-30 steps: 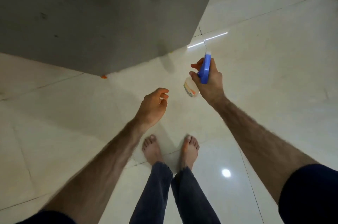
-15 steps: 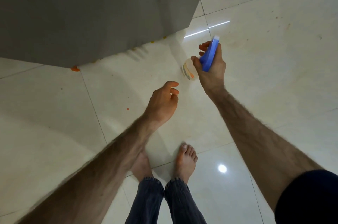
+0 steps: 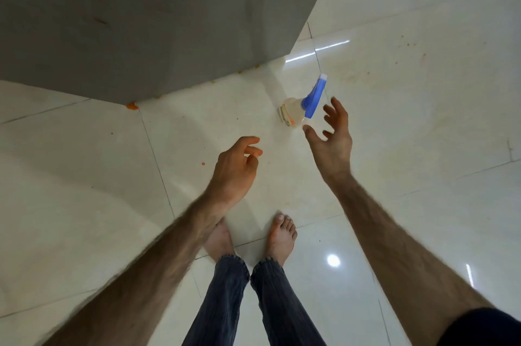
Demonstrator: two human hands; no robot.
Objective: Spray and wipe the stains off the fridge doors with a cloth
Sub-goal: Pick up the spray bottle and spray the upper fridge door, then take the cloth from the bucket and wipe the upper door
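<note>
Right grip: the right hand (image 3: 332, 136) is holding nothing; its fingers are spreading wide, thumb out, palm turning toward the spray bottle (image 3: 303, 108), which is sitting just beside the fingertips with a gap showing between them.
Left grip: the left hand (image 3: 235, 169) is hanging over the floor with fingers loosely curling and nothing in them.
Spray bottle: it is standing on the floor tiles (image 3: 423, 148), clear body with a blue trigger head, nozzle pointing away from the person, near the fridge's lower right corner.
Fridge door: the grey fridge door (image 3: 146, 21) is filling the upper left; a few dark marks are showing on its face, so stains are looking as if they are still waiting there.
Floor marks: orange blobs (image 3: 131, 105) are lying along the fridge's bottom edge, and small orange specks are dotting the tiles.
Cloth: none is showing anywhere in view.
Feet: the person's bare feet (image 3: 282, 238) are standing on the tiles below the hands, well short of the bottle.
Progress: judging from this, wiping is still lying ahead; whether any spraying is finished cannot be told, since no wet sheen is readable on the door.
Left to do: a cloth is needing to be fetched and the door rubbed clean.
</note>
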